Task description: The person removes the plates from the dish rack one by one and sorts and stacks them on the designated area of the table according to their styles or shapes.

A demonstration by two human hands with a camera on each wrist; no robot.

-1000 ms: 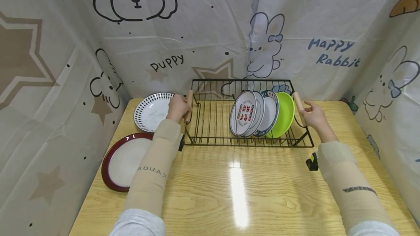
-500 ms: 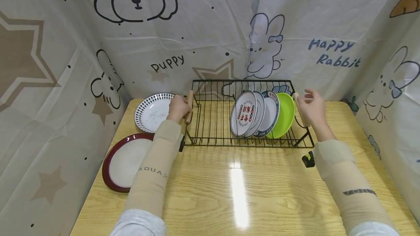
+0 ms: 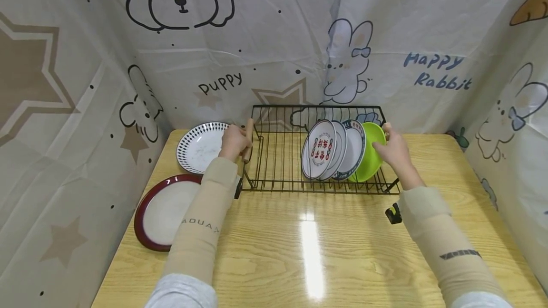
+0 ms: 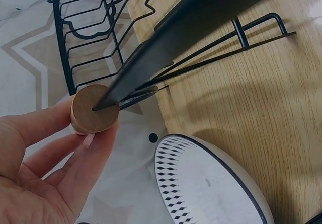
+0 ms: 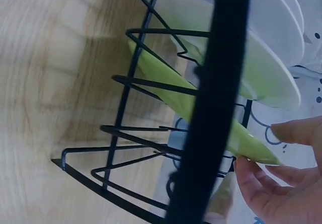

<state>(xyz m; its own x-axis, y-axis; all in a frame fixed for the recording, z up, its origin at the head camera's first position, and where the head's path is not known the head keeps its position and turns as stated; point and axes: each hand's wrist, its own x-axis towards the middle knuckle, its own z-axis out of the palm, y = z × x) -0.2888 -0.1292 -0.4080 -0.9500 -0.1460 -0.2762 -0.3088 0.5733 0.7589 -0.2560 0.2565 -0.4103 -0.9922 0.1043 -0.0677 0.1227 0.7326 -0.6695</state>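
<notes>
A black wire dish rack stands on the table with wooden handles at its ends. My left hand grips the left handle between thumb and fingers. Several plates lean in the rack's right half: a white plate with red lettering, white plates behind it, a blue-rimmed plate and a lime-green plate. Around the green plate's upper right edge is my right hand. In the right wrist view its fingers touch the plate's underside, while the thumb stands a little apart from the face.
Left of the rack, a white dish with a black diamond rim lies on the table. Nearer me is a plate with a dark red rim, partly hidden by my left arm. A printed curtain hangs behind and at both sides.
My right hand has let go of the right wooden handle, lifted, and moved left to the green plate's edge. The left hand keeps its hold on the left handle.
</notes>
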